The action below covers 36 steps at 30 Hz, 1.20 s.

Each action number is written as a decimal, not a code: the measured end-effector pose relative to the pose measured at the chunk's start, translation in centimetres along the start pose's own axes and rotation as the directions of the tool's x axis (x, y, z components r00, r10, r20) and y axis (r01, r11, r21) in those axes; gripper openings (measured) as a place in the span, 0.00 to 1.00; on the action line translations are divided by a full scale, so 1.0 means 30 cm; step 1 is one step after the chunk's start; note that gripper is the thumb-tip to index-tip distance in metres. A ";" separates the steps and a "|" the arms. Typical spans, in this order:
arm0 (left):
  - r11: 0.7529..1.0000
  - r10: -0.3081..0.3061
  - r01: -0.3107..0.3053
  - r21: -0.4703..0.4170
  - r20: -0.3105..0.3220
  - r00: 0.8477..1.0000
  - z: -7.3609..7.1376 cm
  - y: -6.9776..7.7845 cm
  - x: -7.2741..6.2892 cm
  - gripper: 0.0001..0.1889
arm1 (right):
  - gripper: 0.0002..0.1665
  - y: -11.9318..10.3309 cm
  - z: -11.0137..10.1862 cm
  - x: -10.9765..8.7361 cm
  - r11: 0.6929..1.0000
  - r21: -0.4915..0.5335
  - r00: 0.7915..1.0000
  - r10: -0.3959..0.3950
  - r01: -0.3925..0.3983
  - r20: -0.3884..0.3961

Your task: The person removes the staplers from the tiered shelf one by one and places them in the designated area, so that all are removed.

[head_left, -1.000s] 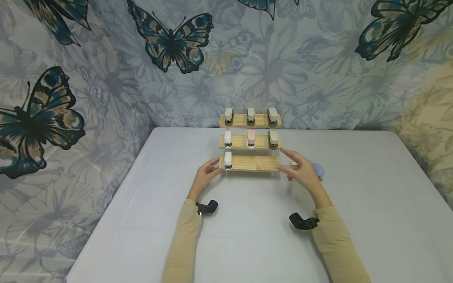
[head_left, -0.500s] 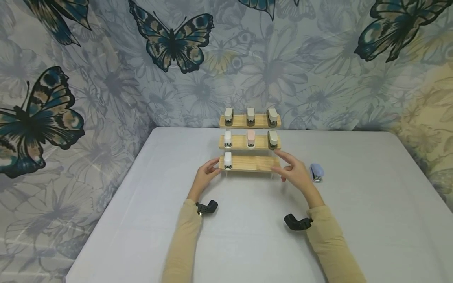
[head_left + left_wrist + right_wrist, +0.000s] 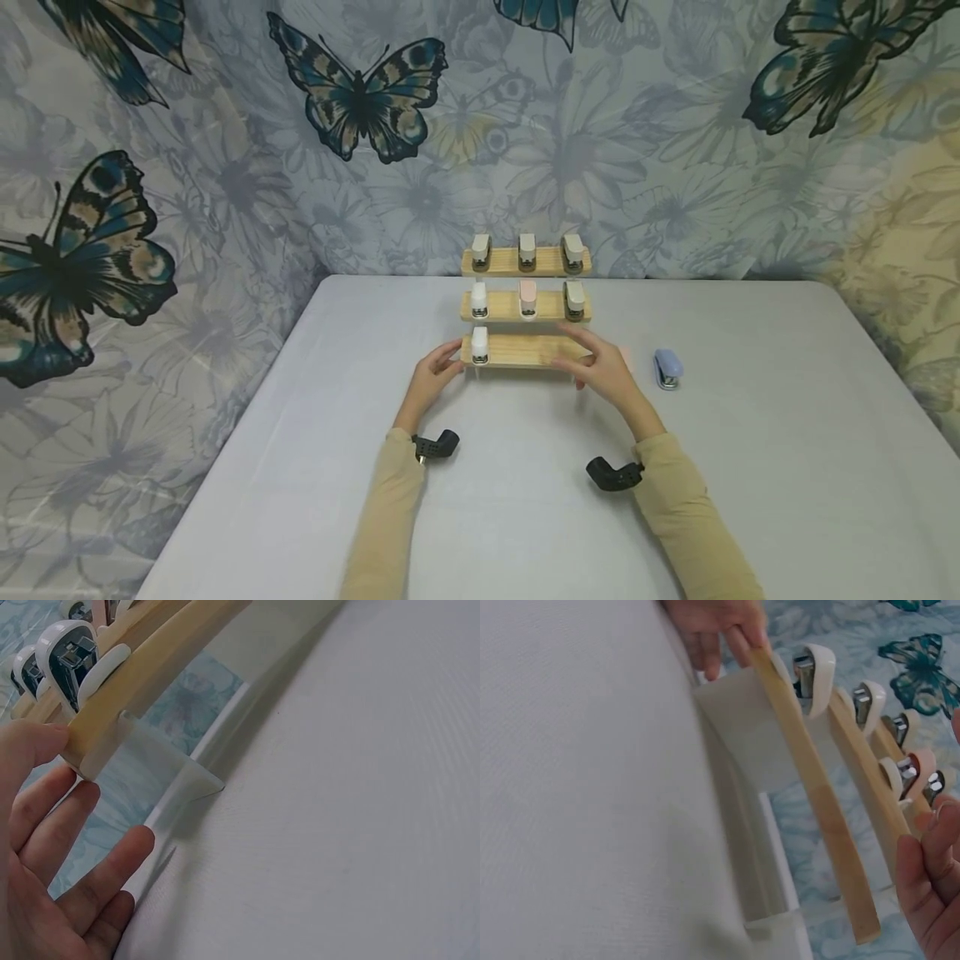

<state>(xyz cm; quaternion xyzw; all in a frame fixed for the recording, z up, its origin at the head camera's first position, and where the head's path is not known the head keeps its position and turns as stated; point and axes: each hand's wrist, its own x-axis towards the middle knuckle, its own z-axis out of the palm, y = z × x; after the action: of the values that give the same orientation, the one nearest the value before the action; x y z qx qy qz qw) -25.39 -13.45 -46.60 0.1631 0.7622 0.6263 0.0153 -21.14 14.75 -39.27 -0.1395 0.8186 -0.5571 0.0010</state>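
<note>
A three-tier display stand with wooden boards and clear supports stands at the table's back. My left hand (image 3: 432,379) pinches the left end of its lowest board (image 3: 517,353), thumb on top and a finger beneath in the left wrist view. A white mini stapler (image 3: 480,345) sits at that end. My right hand (image 3: 603,375) overlaps the board's right end in the head view, fingers loosely bent and holding nothing; the right wrist view has its fingers (image 3: 922,877) beside the boards. On the middle board (image 3: 504,308) are white, pink (image 3: 528,297) and grey-green (image 3: 574,299) mini staplers.
Pale mini staplers (image 3: 527,252) line the top board. A blue mini stapler (image 3: 667,368) lies on the white-covered table (image 3: 757,433), right of my right hand. A butterfly-patterned backdrop (image 3: 420,200) rises behind the table and along its left side.
My right hand has moved left along the lowest board's right end, uncovering the blue stapler. My left hand stays at the board's left end. The head view has shifted slightly.
</note>
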 end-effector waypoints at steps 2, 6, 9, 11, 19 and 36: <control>1.000 0.007 -0.007 -0.001 0.001 1.000 -0.002 -0.001 -0.004 0.22 | 0.34 0.003 0.008 0.000 1.000 -0.001 1.000 -0.004 0.005 0.016; 1.000 0.009 -0.009 0.005 0.000 1.000 -0.007 0.000 -0.011 0.21 | 0.34 0.024 0.019 0.003 1.000 0.012 0.999 -0.009 0.009 0.040; 1.000 0.009 -0.009 0.007 -0.007 1.000 -0.011 -0.004 -0.013 0.21 | 0.35 0.069 0.029 0.019 1.000 0.027 0.999 -0.005 0.003 0.048; 1.000 0.013 -0.013 0.012 -0.020 1.000 -0.013 -0.014 -0.012 0.21 | 0.36 0.099 0.038 0.031 0.999 0.038 0.999 -0.001 -0.001 0.053; 0.997 0.016 -0.012 0.080 -0.053 0.998 -0.004 -0.121 0.027 0.22 | 0.37 0.132 0.083 0.045 0.992 0.114 0.998 0.048 -0.051 0.035; 0.988 0.071 -0.062 0.141 -0.064 0.995 0.005 -0.010 -0.004 0.21 | 0.40 0.123 0.140 0.094 0.995 0.100 0.998 0.021 -0.028 0.067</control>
<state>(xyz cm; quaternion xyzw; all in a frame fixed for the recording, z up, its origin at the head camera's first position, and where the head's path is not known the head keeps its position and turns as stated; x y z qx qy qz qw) -25.33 -13.38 -46.93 0.1674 0.7982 0.5771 -0.0434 -24.02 11.53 -43.79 -0.1476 0.7907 -0.5926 0.0418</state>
